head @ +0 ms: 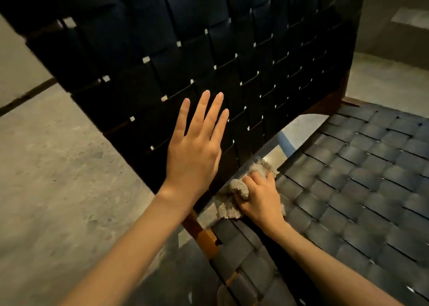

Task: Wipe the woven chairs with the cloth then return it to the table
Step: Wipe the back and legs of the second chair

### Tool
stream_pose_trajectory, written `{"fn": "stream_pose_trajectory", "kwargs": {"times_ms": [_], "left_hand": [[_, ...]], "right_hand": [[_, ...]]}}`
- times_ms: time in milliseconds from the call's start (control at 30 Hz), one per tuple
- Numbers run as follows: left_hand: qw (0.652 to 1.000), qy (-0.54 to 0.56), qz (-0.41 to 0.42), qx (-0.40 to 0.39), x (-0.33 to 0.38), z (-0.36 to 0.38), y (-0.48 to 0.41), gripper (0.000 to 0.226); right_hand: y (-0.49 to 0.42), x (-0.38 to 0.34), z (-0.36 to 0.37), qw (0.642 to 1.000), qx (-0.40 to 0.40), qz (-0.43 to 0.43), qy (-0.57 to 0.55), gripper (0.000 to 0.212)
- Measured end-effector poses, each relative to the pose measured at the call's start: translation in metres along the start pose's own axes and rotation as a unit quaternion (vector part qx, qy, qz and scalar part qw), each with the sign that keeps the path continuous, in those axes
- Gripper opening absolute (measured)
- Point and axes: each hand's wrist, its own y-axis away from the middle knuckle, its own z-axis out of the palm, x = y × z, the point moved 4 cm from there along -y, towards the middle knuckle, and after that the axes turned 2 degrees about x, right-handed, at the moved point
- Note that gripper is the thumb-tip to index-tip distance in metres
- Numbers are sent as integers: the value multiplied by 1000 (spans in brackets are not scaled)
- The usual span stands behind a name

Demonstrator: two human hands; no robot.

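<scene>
Floor [58,166]: pale speckled stone on the left, a dark seam crossing it at far left.
Left hand [195,147]: flat, fingers straight and slightly spread, palm against the chair back; grip released, nothing in it.
Chair back [209,50]: wide dark straps woven in a basket pattern, tilted in view, small light gaps at the crossings.
Frame [204,233]: brown wood, showing at the joint below the back, between the two forearms.
Cloth [239,189]: beige, crumpled, at the rear edge of the seat just beside the foot of the back.
Right hand [260,198]: grip clenched on the cloth, pressing it down; a wad bulges out by the thumb.
Seat [348,178]: grey woven straps, running off to the right.
</scene>
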Motion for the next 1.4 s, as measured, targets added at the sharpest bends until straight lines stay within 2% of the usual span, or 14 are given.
{"fn": "stream_pose_trajectory", "kwargs": {"times_ms": [67,100,200,267,367,467,600,767,867,933,1067,1167,1267,1400], "left_hand": [[999,-7,5,-42,0,-6,0,68],[998,-4,4,-65,-1,-10,1,70],[988,-2,17,-151,-6,-29,-5,73],[978,26,32,-203,-13,-47,-11,73],[958,107,31,-263,-32,-88,-26,68],[946,166,-3,-279,-64,-146,-54,63],[943,218,-32,-248,-99,-237,-103,55],[935,297,-25,-193,-116,-344,-135,54],[901,390,-17,-189,-106,-400,-136,57],[866,451,1,-217,-94,-428,-131,62],[823,513,66,-235,-65,-468,-121,70],[800,555,69,-218,-45,-488,-118,59],[804,563,48,-186,-23,-498,-122,31],[827,524,65,-191,26,-508,-144,17]], "right_hand": [[-1,1,-2,999,-30,3,-21,20],[-4,0,-2,997,-70,12,-27,19],[-24,-4,-20,957,-274,74,-59,27],[-33,-9,-49,934,-331,105,-83,29],[-33,-20,-127,936,-294,158,-109,28],[-26,-37,-218,939,-253,185,-139,30],[-15,-63,-343,942,-155,236,-183,33],[12,-89,-467,933,-107,256,-227,37],[32,-104,-526,929,-88,233,-273,40],[45,-113,-559,930,-92,199,-295,43],[69,-120,-610,930,-93,162,-316,49],[84,-109,-634,934,-113,155,-300,49],[100,-81,-653,949,-109,172,-239,36],[118,-32,-677,959,-90,206,-175,19]]}}
